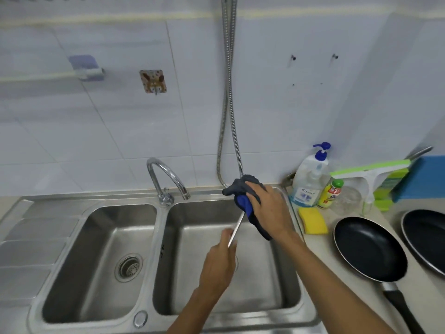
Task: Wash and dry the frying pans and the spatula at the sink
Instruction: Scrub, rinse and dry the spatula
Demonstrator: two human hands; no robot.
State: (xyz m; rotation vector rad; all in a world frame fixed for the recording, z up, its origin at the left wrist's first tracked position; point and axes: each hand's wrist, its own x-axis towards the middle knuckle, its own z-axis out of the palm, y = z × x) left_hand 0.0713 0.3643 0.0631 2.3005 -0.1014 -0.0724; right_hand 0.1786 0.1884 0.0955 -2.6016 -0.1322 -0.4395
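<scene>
Spatula (237,229), thin silver metal shaft, is up over the right basin of the stainless steel double sink (157,239). It slants from lower left to upper right between both hands. We have our left hand (220,261) at the lower end, fingers curled round the shaft. The upper end runs into a dark grey and blue cloth (243,191). The spatula head is hidden inside it, so we can't tell its shape. Our right hand (267,210) is clamped over the cloth from the right, fingers wrapped round the bundle, with a tail of cloth hanging below the wrist. The hands are near each other, with bare shaft showing between them.

Both pans sit on the beige counter (390,214) right of the sink, apart from the hands. The black round non-stick frying pan (368,247) has its black handle pointing toward us. The second black frying pan (426,235) is just beside it, cut off by the frame edge. A yellow rectangular sponge (313,220) lies by the sink rim, between right hand and near pan. A chrome gooseneck tap (166,179) stands behind the divider, spout toward the right basin. In the back corner are a clear pump bottle with blue top (309,179), a small yellow bottle with green cap (328,194) and a green-and-white squeegee (370,172).
</scene>
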